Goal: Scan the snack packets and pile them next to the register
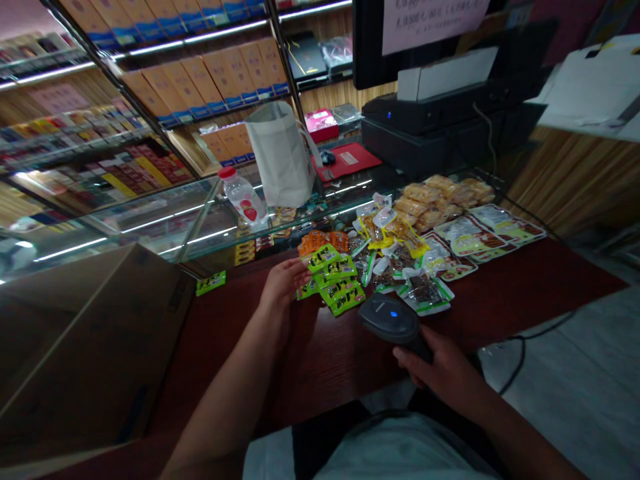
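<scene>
My right hand [440,363] is wrapped around the handle of a dark barcode scanner [390,317], which shows a lit blue light. The scanner's head points away from me over the dark red counter, near the snack packets. My left hand [285,283] is at the left edge of a pile of green snack packets [337,277], its fingers closed at the edge of one. Right behind them are orange packets [324,241]. Clear bags with green edges [425,291] and yellow-edged packets [403,230] lie to the right.
A single green packet [211,283] lies beside a large cardboard box [95,347] on the left. Behind the counter are a red-capped bottle [243,199], a paper bag [281,155] and a glass case. Bagged biscuits [435,200] and flat pouches [467,235] occupy the right. A cable hangs there.
</scene>
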`<state>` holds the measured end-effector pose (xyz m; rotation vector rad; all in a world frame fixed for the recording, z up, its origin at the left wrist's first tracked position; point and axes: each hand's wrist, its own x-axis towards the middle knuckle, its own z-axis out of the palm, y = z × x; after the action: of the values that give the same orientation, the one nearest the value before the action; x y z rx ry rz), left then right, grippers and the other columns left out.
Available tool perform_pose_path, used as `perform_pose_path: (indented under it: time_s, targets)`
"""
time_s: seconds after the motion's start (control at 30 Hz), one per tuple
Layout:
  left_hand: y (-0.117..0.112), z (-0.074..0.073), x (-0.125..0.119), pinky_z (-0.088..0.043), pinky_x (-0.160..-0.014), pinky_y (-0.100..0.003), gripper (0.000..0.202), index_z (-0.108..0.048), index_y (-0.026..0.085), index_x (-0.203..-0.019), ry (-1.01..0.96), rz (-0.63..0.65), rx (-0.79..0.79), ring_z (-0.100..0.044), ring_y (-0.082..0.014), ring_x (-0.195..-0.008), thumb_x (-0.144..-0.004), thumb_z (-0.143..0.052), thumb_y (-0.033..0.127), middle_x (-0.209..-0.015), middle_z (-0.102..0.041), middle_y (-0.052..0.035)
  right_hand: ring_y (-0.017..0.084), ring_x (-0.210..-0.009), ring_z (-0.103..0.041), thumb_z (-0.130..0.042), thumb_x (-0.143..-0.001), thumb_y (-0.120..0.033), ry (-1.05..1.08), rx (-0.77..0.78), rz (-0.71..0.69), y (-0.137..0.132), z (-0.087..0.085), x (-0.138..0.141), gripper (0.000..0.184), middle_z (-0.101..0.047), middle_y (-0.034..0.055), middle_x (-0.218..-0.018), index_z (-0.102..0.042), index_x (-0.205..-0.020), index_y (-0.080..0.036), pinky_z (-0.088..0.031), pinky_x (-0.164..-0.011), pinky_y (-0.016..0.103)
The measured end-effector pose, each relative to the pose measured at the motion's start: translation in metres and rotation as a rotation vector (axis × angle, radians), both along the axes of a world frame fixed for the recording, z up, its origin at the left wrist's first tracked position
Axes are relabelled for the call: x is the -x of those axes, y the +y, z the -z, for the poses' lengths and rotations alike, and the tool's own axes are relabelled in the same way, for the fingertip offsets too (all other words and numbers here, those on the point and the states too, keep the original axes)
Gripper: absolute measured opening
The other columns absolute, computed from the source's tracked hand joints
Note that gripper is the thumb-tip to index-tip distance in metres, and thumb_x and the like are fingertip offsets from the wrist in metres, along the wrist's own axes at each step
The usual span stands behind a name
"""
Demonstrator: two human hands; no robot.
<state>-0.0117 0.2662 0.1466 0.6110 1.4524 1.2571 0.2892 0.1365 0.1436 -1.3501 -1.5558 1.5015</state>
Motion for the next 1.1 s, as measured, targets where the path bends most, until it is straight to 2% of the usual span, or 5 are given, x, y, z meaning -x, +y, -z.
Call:
perform_pose_path:
  time_s: [0.27,0.47,0.63,0.83,1.1]
  targets:
    - [-0.009,0.018,0.039,-0.052,-0.056,-0.025,0.027,-0.066,0.012,-0.1,0.588,-0.002,0.011,-0.068,-0.0153,-0.064,-0.09,-0.058,0.036,-0.087,-0.074,-0.0108,0.019,-0.047,-0.055,-0.06,-0.083,-0.055,-0.038,-0.023,0.018,-0.003,0.006,-0.004,0.041,-0.056,-0.0042,-0.051,-0.064,-0.103,-0.02,-0.043,-0.05,0.029]
    - [-0.025,0.01,0.147,-0.034,-0.108,-0.048,0.047,-0.06,0.007,-0.119,1.182,-0.238,0.093,-0.044,-0.0374,-0.133,-0.079,-0.062,0.03,-0.135,-0.056,-0.0244,0.018,-0.048,-0.055,-0.059,-0.084,-0.057,-0.036,0.012,-0.003,-0.002,0.01,-0.006,0.046,-0.056,-0.0044,-0.053,-0.061,-0.107,-0.017,-0.043,-0.05,0.029]
    - [-0.033,0.015,0.198,-0.026,-0.112,-0.048,0.059,-0.055,0.005,-0.13,1.495,0.037,0.287,-0.041,-0.0383,-0.135,-0.083,-0.055,0.04,-0.143,-0.048,-0.0269,0.018,-0.05,-0.056,-0.058,-0.085,-0.055,-0.039,0.002,-0.039,-0.002,0.011,-0.002,0.044,-0.057,-0.0038,-0.055,-0.062,-0.106,-0.017,-0.043,-0.051,0.028]
    - [-0.076,0.035,0.149,-0.033,-0.107,-0.044,0.043,-0.066,0.018,-0.123,1.592,0.272,0.042,-0.051,-0.0298,-0.126,-0.094,-0.039,0.036,-0.133,-0.061,-0.0148,0.018,-0.048,-0.052,-0.057,-0.085,-0.054,-0.083,-0.02,-0.045,0.0,0.013,0.002,0.041,-0.056,-0.0037,-0.052,-0.062,-0.104,-0.018,-0.041,-0.049,0.028]
    - [-0.122,0.048,0.095,-0.046,-0.097,-0.042,0.055,-0.066,0.014,-0.12,1.362,0.069,0.014,-0.06,-0.0308,-0.107,-0.076,-0.064,0.048,-0.115,-0.065,-0.0157,0.017,-0.051,-0.052,-0.06,-0.082,-0.051,-0.065,-0.025,0.013,0.004,0.002,0.007,0.036,-0.056,-0.0042,-0.053,-0.063,-0.094,-0.017,-0.041,-0.053,0.028]
